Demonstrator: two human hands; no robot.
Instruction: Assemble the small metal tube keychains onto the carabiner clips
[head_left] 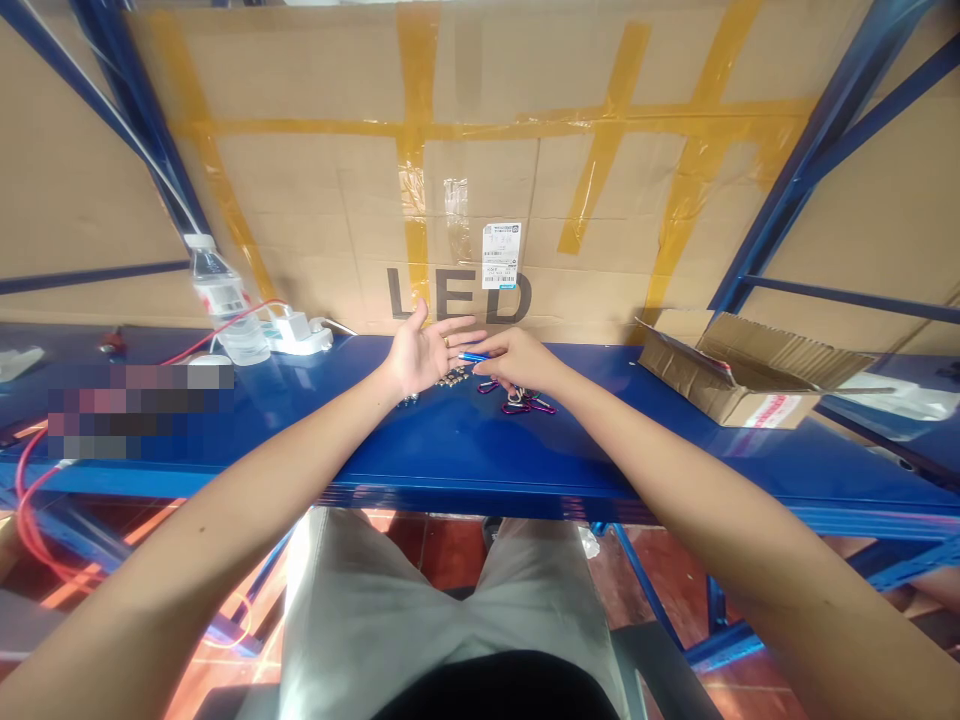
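Observation:
My left hand (427, 355) is held palm up over the blue table, its fingers spread and pointing right. My right hand (517, 360) pinches a small blue cylindrical piece (472, 357), whose tip lies by the fingers of my left hand. What exact kind of piece it is, I cannot tell. Under my hands is a cluster of small brass-coloured metal parts (453, 378), partly hidden. Several purple and pink carabiners (517, 405) lie just below my right hand. A few small silvery parts (409, 399) show beneath my left wrist.
An open cardboard box (720, 385) stands on the right of the blue table (450, 455). At left are a water bottle (229, 300), a white power strip (304, 338) and red cables (34, 480). A large cardboard panel (315, 220) backs the table between blue posts.

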